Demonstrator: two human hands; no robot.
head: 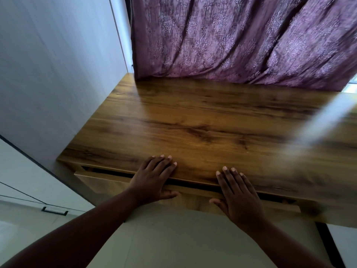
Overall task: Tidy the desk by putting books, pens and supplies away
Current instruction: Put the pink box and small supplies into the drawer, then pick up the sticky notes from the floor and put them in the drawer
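Note:
The wooden desk [202,120] fills the middle of the head view, and nothing lies on its top. Below its front edge a drawer [100,182] stands out by a narrow gap. My left hand [152,180] lies flat across the front edge, fingers straight on the desktop and thumb against the drawer front. My right hand [237,196] lies the same way further right, fingers on the desktop, thumb on the drawer front. No books, pens or supplies show. The drawer's inside is dark and hidden.
A purple patterned curtain [241,39] hangs behind the desk. A pale wall [58,64] stands on the left. White cabinets with a black handle [55,210] are at lower left. A blurred white streak [324,120] crosses the desk's right end.

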